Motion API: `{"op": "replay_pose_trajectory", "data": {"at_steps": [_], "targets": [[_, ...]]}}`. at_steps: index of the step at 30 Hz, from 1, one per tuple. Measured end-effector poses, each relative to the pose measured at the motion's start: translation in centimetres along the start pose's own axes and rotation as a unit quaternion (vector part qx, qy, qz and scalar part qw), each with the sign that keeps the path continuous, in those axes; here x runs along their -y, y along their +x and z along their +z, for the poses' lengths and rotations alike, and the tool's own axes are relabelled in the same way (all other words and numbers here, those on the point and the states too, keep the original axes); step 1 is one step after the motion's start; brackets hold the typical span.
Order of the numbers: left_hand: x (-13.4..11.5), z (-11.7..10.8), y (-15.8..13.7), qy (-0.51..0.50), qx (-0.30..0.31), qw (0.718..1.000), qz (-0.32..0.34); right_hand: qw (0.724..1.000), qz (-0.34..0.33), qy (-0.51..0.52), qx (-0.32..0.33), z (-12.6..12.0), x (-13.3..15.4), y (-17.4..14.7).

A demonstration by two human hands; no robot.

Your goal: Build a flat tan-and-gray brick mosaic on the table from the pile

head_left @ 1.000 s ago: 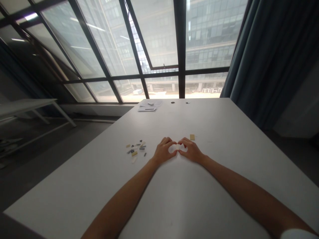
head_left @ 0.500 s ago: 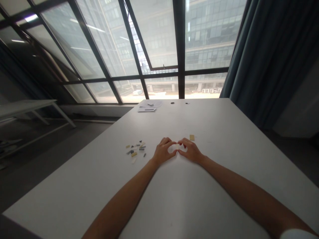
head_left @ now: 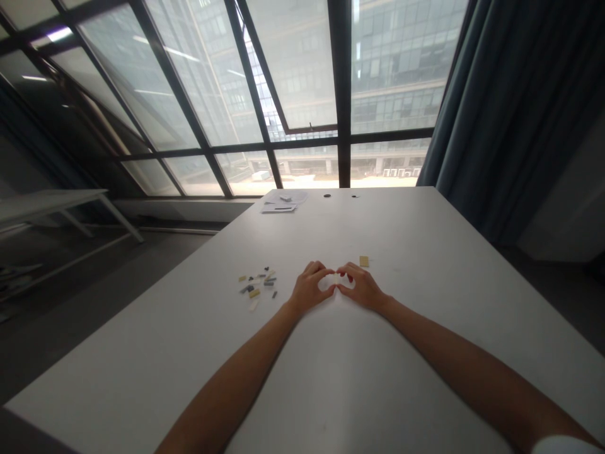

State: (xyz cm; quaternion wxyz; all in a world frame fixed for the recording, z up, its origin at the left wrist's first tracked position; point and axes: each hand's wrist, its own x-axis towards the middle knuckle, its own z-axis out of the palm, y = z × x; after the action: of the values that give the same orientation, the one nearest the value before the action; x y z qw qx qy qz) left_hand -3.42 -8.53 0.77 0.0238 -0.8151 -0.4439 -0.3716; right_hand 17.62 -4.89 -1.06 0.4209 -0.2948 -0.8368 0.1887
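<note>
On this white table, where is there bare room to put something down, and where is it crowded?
The table is bare right of the right hand out to the edge, and between the tan plate and the papers at the far edge. The near strip between the forearms is bare too. It is crowded left of the left hand, where the small bricks lie scattered.

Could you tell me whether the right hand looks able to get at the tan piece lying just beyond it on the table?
Probably yes: the tan piece lies on bare table just past the right hand, nothing between, though its fingers pinch a small pale piece.
</note>
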Motion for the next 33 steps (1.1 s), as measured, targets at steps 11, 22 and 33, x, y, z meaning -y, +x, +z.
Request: {"op": "replay_pose_trajectory", "data": {"at_steps": [11, 22, 33], "targets": [[0.10, 0.08, 0.06, -0.001, 0.001, 1.000, -0.001, 1.000, -0.002, -0.001, 0.003, 0.15, -0.17, 0.01], [0.11, 0.05, 0.00, 0.001, 0.003, 1.000, -0.002, 1.000, 0.003, 0.001, 0.001, 0.18, -0.17, 0.05], [-0.04, -0.12, 0.05, 0.004, 0.006, 1.000, -0.001, 1.000, 0.002, 0.002, 0.002, 0.25, -0.23, -0.03]]}}
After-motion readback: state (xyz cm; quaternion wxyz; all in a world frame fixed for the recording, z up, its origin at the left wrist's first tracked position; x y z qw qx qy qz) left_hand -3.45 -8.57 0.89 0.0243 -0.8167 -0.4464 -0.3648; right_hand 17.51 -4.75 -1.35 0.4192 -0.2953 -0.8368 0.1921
